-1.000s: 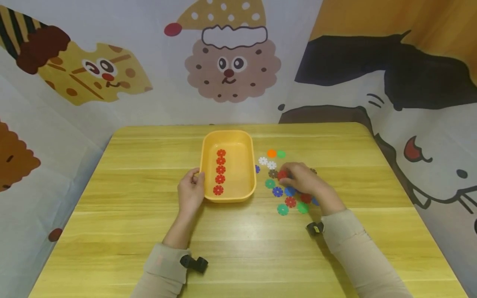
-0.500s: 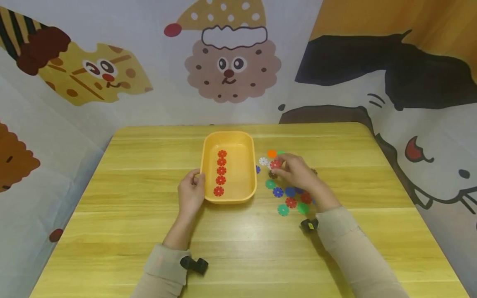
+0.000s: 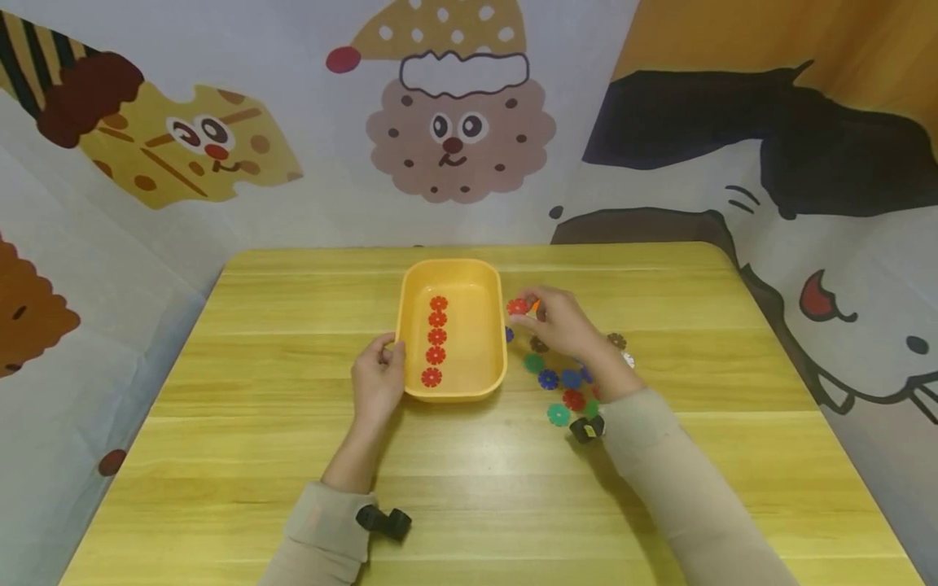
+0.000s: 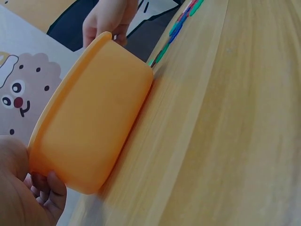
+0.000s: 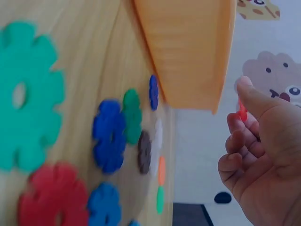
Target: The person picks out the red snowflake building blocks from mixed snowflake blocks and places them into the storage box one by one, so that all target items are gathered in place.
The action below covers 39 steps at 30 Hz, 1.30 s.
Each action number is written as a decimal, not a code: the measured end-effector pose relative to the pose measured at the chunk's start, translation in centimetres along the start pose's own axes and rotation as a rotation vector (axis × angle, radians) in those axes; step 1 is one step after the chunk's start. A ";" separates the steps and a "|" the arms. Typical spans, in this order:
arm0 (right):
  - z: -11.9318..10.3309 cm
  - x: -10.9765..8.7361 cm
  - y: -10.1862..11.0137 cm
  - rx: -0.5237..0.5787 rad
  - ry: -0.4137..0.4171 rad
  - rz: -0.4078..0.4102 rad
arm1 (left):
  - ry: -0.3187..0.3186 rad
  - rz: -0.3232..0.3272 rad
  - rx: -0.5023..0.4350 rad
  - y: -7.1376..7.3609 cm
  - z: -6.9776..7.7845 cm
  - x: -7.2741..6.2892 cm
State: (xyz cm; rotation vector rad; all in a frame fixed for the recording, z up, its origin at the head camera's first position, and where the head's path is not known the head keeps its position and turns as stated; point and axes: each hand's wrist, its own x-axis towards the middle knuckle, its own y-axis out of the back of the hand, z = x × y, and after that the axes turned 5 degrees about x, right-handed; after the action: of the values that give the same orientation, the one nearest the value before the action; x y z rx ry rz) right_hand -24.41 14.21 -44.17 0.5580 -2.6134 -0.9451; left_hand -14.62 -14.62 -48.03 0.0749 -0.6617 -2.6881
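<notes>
A yellow-orange plastic tray (image 3: 479, 342) stands on the table, with several red snowflake discs (image 3: 436, 336) in a column along its left half. My left hand (image 3: 378, 381) grips the tray's left rim, fingers curled at its side in the left wrist view. Just right of the tray's right rim, my right hand (image 3: 560, 321) pinches a red snowflake disc (image 3: 517, 307) between thumb and fingers. That disc is raised off the table, as the right wrist view shows. Below the hand lie loose discs, among them a green one (image 3: 534, 363) and a dark blue one (image 3: 548, 379).
More discs lie right of the tray, including a red one (image 3: 574, 400), a teal one (image 3: 558, 415) and a brown one (image 3: 616, 341). My right forearm covers part of the pile. The wooden table (image 3: 469, 496) meets a cartoon-printed wall cloth (image 3: 322, 203) at the back.
My right hand has moved left and away from me with the red snowflake disc, from over the pile to beside the tray's rim. The left hand still holds the tray.
</notes>
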 end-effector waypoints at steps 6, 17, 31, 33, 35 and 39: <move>-1.2 1.4 -1.0 0.019 0.014 0.004 | -0.016 0.010 -0.008 -0.1 -0.1 0.0; -2.0 3.5 -2.6 -0.021 0.057 0.012 | -0.023 0.011 -0.019 -0.1 -0.2 0.0; -2.9 6.0 -4.0 -0.051 0.093 -0.021 | -0.011 0.001 -0.027 0.0 -0.3 0.0; -2.9 6.6 -4.1 -0.088 0.092 -0.038 | -0.005 -0.003 -0.030 0.0 -0.4 0.0; -3.0 7.1 -4.2 -0.126 0.079 -0.059 | -0.005 -0.005 -0.033 -0.1 -0.4 0.0; -3.3 8.0 -4.2 -0.215 0.034 -0.106 | -0.012 -0.002 -0.033 -0.1 -0.5 0.1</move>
State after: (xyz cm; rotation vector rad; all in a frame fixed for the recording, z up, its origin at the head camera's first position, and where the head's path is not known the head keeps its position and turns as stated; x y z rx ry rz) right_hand -29.06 5.78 -43.26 0.6544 -2.4322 -1.2196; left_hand -14.64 -14.76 -48.53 0.0506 -0.6204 -2.7027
